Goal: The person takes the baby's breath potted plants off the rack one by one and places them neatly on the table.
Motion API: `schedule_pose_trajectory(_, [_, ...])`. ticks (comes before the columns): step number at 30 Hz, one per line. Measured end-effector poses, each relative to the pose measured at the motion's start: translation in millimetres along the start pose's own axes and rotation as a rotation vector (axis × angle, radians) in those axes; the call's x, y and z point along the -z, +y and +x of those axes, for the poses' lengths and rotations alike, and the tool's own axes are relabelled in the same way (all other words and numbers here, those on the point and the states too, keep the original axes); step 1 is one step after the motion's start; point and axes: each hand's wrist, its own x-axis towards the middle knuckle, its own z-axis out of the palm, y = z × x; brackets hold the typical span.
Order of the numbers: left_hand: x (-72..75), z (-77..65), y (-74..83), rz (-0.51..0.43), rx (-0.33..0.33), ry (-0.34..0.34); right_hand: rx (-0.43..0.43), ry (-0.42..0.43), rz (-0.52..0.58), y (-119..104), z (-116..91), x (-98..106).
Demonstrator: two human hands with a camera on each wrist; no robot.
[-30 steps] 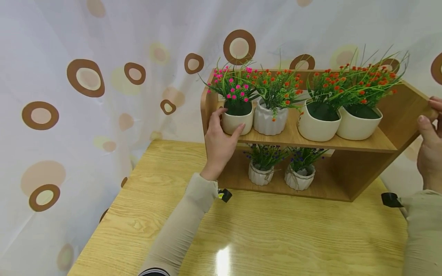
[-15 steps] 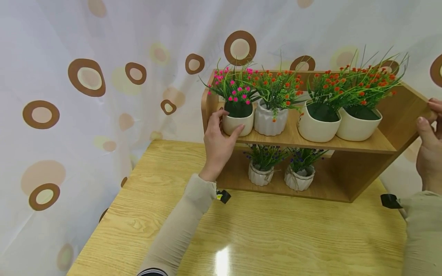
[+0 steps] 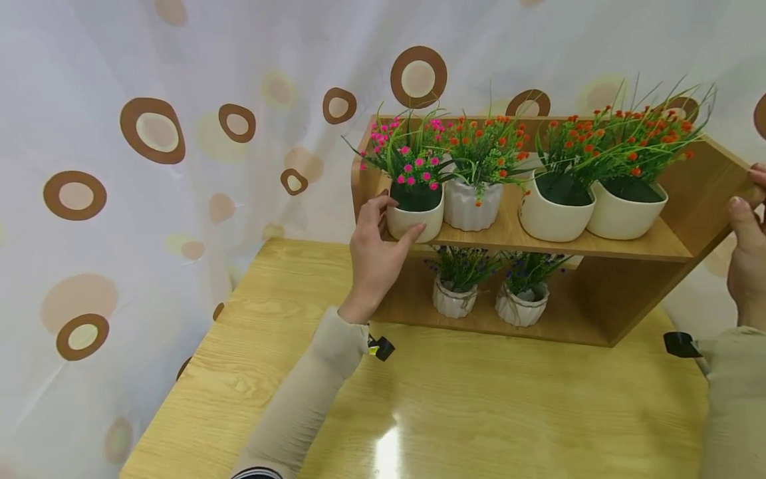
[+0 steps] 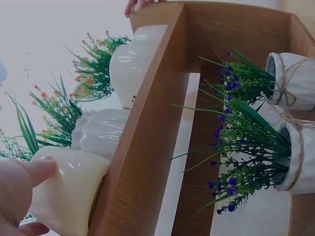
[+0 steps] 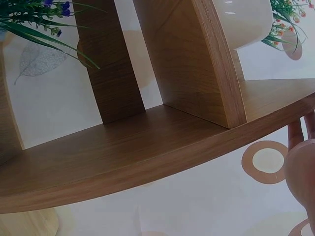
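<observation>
My left hand (image 3: 376, 256) grips a cream pot (image 3: 417, 225) of pink artificial flowers, thumb on its front and fingers round its left side. The pot stands at the left end of the upper board, right at the front edge; in the left wrist view, the thumb presses on the cream pot (image 4: 69, 189). My right hand (image 3: 748, 249) holds the upper edge of the right side panel of a two-tier wooden shelf (image 3: 637, 249). Only part of that hand (image 5: 301, 167) shows in the right wrist view, beside the panel.
On the upper board, a white fluted pot (image 3: 473, 206) and two cream pots (image 3: 556, 216) hold orange-red flowers. Below stand two small white pots (image 3: 522, 307) with twine bows and blue-purple flowers. The shelf rests on a wood-grain table (image 3: 479, 392) before a patterned curtain (image 3: 197, 66).
The pink-flowered pot has come slightly forward toward the board's front edge in my left hand, its flowers lower in view. My right hand keeps its hold on the side panel.
</observation>
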Motion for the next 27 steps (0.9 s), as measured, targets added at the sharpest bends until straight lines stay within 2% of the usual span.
schedule_pose_trajectory(2, [3.7,-3.3,2.2,-0.018,0.0,-0.007,-0.01,0.001,0.008,-0.8,1.6,-0.7])
schedule_pose_trajectory(5, [9.9,-10.8,5.3,-0.048,-0.004,-0.017,-0.022,0.002,0.097,0.2,1.2,-0.5])
schedule_pose_trajectory(15, [27.9,-43.3,11.8,-0.105,-0.043,-0.051,0.005,-0.001,0.172,3.5,1.1,-0.4])
schedule_pose_trajectory(22, [44.3,-67.8,16.3,-0.12,-0.039,-0.053,0.002,-0.001,0.157,1.9,0.0,0.2])
schedule_pose_trajectory(27, [56.8,-84.1,12.9,-0.108,-0.036,-0.057,0.0,-0.009,0.147,0.5,-0.1,0.4])
